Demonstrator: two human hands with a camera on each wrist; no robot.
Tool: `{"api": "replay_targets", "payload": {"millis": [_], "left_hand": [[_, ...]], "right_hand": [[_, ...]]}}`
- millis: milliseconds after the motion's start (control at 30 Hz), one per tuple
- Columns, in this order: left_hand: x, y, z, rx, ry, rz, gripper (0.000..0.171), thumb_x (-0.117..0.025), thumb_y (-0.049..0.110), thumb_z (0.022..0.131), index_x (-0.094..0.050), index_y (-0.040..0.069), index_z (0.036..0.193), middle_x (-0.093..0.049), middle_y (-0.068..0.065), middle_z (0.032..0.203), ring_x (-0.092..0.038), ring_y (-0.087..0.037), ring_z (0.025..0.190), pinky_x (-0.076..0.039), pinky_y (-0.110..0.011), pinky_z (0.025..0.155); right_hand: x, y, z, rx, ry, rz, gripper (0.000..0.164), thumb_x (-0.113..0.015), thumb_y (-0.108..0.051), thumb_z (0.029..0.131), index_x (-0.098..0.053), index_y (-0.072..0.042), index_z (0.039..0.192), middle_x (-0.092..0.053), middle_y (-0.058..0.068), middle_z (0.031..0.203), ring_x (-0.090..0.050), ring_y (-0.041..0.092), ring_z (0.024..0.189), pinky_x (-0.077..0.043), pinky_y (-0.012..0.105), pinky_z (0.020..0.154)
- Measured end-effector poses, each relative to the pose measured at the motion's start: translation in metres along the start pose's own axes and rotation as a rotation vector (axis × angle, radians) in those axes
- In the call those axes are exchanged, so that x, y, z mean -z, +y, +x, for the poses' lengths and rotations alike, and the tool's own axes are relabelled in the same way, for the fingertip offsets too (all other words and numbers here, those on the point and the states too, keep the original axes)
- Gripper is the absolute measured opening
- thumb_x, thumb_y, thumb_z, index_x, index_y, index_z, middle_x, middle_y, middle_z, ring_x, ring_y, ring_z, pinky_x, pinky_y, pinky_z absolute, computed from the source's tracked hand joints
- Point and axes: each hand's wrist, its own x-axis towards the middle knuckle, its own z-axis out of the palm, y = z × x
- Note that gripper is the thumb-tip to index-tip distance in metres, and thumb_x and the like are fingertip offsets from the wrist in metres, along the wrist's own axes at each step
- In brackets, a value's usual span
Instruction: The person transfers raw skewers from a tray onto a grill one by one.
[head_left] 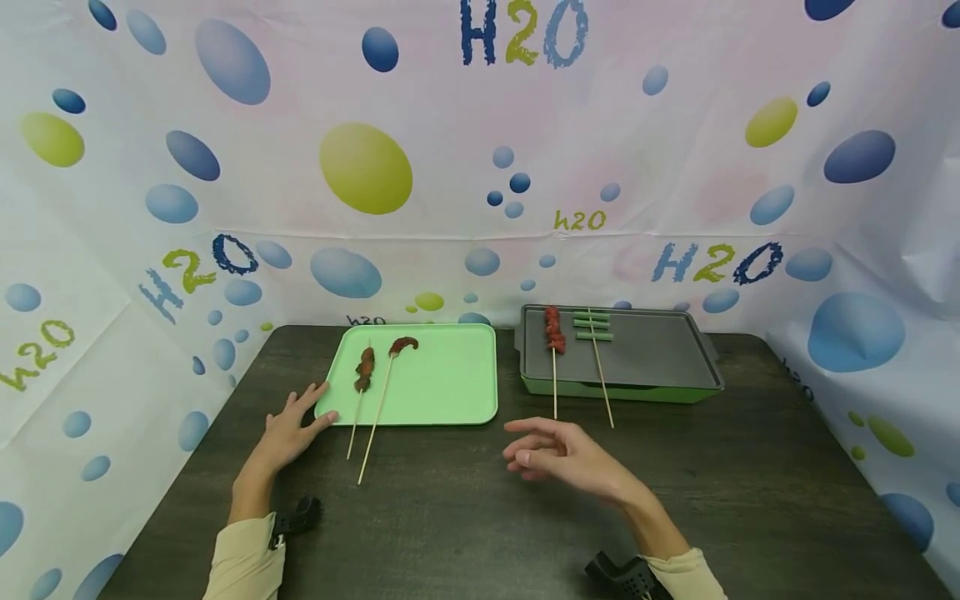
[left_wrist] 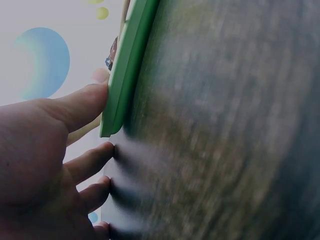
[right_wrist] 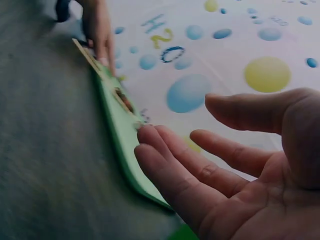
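My left hand (head_left: 288, 432) is at the left end of a light green tray (head_left: 450, 383), fingers spread, with the thumb touching its rim and the other fingertips on the table beside it. Two skewers lie on the tray, their sticks reaching past its front edge: one with brown chunks (head_left: 364, 370), one with a dark red curled tentacle (head_left: 403, 344). My right hand (head_left: 566, 454) hovers over the table in front of the grill, fingers loosely bent and nothing in them. The right wrist view shows its bare palm and fingers (right_wrist: 187, 180).
A green grill with a grey top plate (head_left: 660, 350) stands right of the tray. On it lie a skewer of red pieces (head_left: 555, 331) and a skewer of green vegetable sticks (head_left: 593, 326), stick ends overhanging the front. A printed sheet (head_left: 450, 108) backs the dark table (head_left: 450, 533).
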Motion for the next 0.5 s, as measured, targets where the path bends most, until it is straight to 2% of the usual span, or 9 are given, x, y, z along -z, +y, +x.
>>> {"api": "replay_targets", "payload": {"millis": [167, 333, 500], "left_hand": [[0.002, 0.004, 0.001, -0.005, -0.011, -0.003, 0.077, -0.059, 0.041, 0.105, -0.027, -0.003, 0.16, -0.014, -0.037, 0.162, 0.0, -0.063, 0.147, 0.004, -0.084, 0.105], [0.001, 0.001, 0.0, -0.018, -0.001, -0.005, 0.076, -0.059, 0.039, 0.105, -0.028, -0.003, 0.159, -0.015, -0.038, 0.162, 0.0, -0.063, 0.147, 0.004, -0.085, 0.104], [0.0, 0.001, -0.002, -0.03, 0.003, -0.01, 0.075, -0.06, 0.037, 0.105, -0.029, -0.004, 0.159, -0.016, -0.038, 0.161, -0.001, -0.064, 0.146, 0.003, -0.085, 0.103]], "right_hand": [[-0.017, 0.014, 0.011, -0.06, 0.018, 0.057, 0.049, -0.059, -0.012, 0.106, -0.045, 0.004, 0.151, -0.063, 0.029, 0.131, -0.063, 0.045, 0.119, -0.054, 0.05, 0.098], [-0.034, 0.028, 0.024, -0.121, 0.03, 0.115, 0.053, -0.062, -0.012, 0.104, -0.043, 0.003, 0.152, -0.062, 0.025, 0.133, -0.065, 0.038, 0.118, -0.055, 0.046, 0.097], [-0.048, 0.042, 0.037, -0.114, 0.106, 0.177, 0.052, -0.063, -0.013, 0.104, -0.046, 0.004, 0.15, -0.063, 0.025, 0.133, -0.065, 0.036, 0.118, -0.056, 0.043, 0.096]]}}
